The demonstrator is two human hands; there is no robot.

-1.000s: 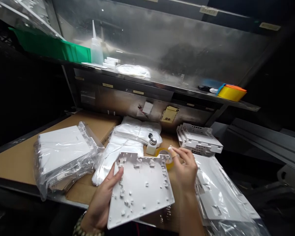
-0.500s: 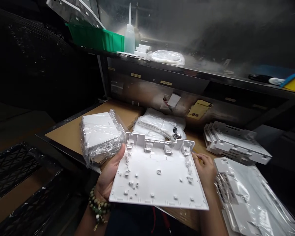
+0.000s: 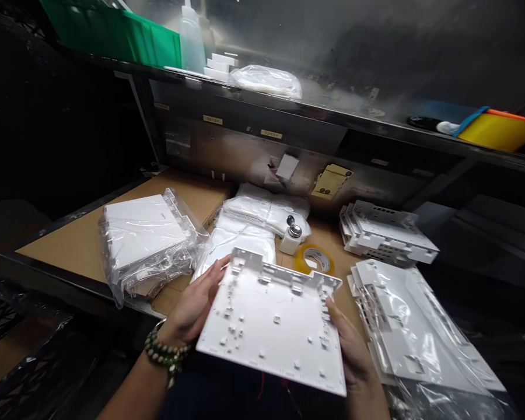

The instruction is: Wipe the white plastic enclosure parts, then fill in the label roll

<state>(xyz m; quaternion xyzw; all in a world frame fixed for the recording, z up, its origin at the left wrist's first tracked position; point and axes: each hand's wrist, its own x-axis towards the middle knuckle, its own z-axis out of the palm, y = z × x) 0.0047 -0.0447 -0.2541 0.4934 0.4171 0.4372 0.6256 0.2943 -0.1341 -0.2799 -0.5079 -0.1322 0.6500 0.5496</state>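
Observation:
A white plastic housing panel [image 3: 266, 326] is held between my two hands, its inner side with small clips and posts facing me. My left hand [image 3: 196, 306] grips the left edge near the far corner, and a beaded bracelet circles that wrist. My right hand [image 3: 350, 344] is closed on the right edge, thumb on top; its other fingers are mostly hidden beneath. Just beyond the panel lie a roll of yellowish tape [image 3: 315, 259], a small white pump bottle [image 3: 290, 240] with a metal top, and a pile of clear plastic bags [image 3: 262, 213].
Bagged white panels [image 3: 140, 233] sit on cardboard [image 3: 74, 233] at left. To the right are more stacked panels [image 3: 385, 233] and a plastic-wrapped stack [image 3: 420, 326]. Overhead, a shelf [image 3: 332, 114] carries a green bin [image 3: 118, 35], a squeeze bottle [image 3: 192, 44] and a yellow bin [image 3: 501, 129].
The panel has tilted clockwise and dropped a little, still in both hands. My view has turned right and down, and the tape roll now shows beyond the panel.

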